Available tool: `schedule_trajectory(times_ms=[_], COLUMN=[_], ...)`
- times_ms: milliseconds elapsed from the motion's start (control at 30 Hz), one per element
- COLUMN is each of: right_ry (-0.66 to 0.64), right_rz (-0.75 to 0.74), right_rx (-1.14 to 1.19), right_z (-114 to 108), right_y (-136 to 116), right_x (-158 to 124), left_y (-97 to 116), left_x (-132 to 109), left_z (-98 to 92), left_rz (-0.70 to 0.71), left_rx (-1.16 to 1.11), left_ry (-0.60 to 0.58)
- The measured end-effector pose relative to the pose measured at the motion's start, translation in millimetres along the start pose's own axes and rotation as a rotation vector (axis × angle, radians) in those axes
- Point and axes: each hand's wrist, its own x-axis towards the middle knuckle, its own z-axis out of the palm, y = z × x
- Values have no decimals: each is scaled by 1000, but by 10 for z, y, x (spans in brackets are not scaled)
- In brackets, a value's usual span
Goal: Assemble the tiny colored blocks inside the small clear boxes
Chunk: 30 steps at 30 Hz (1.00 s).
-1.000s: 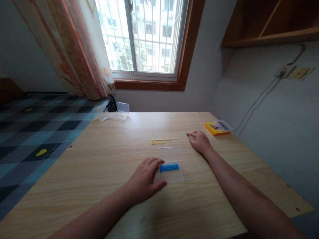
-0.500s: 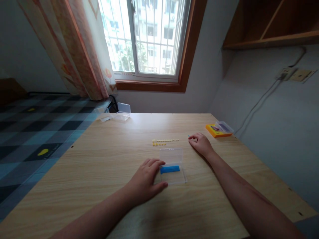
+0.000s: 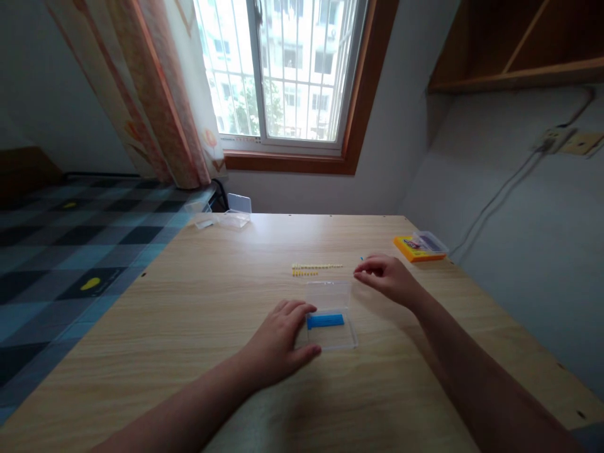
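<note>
The thumb and fingers of my left hand (image 3: 278, 343) are around the left part of an open clear plastic box (image 3: 352, 333), bracing it at its edges. Inside the box lies a bundle of blue strips (image 3: 326, 321). My right hand (image 3: 384, 277) is raised slightly over the table, right of the box's open lid (image 3: 328, 294). Its thumb and fingertips are pinched together, and what they hold, if anything, is too small to tell. A tiny blue piece (image 3: 362, 258) shows just behind its fingers. Beyond the lid lie two rows of small yellow pieces (image 3: 306, 274).
An orange and yellow box (image 3: 418, 249) with a clear case on it stands at the table's back right. Open clear cases (image 3: 238, 217) sit at the back left corner. The wooden table (image 3: 212, 283) borders a bed with a checked cover (image 3: 136, 236).
My right hand has pulled back a little toward me, leaving the small blue piece visible behind it. My left hand remains at the box. The view has shifted slightly.
</note>
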Motion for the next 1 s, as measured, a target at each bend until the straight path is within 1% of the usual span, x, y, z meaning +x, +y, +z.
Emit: schedule_trajectory(times_ms=[33,100,167,233,333,400,567,667,767,900,1000], right_ry=[-108,-273,-349,-385,-407,-398,-366,-388,-415,-427,-456], right_rz=[-93,-199,-240,-237,-210,-206,-222,-286,-378,-413,-444], right_rx=[80,138,73,-9,-60,-73,-73,-46,-44,-71,-80], right_z=[-15,19,126,266,452,540,661,640,552,455,455], right_y=[-149,-414,-593,-679,-707,-717,-760,-725,-640,-551,-548], right_x=[-45,-138,-220,-280,-326,-336,-334,-326,-315,-305,-307], left_y=[-2,-5,-5,-4,-5,-7,2,10,8,0,3], left_x=[-3,-7,-7,-4,1,2,3,6,6,3,4], left_z=[4,14,23,28,32,34,33,28,29,34,29], left_rz=[3,13,23,27,32,38,45,42,39,32,39], left_rx=[3,7,6,1,-4,-7,-17,-22,-16,-8,-8], left_ry=[4,13,21,24,25,23,30,27,29,26,28])
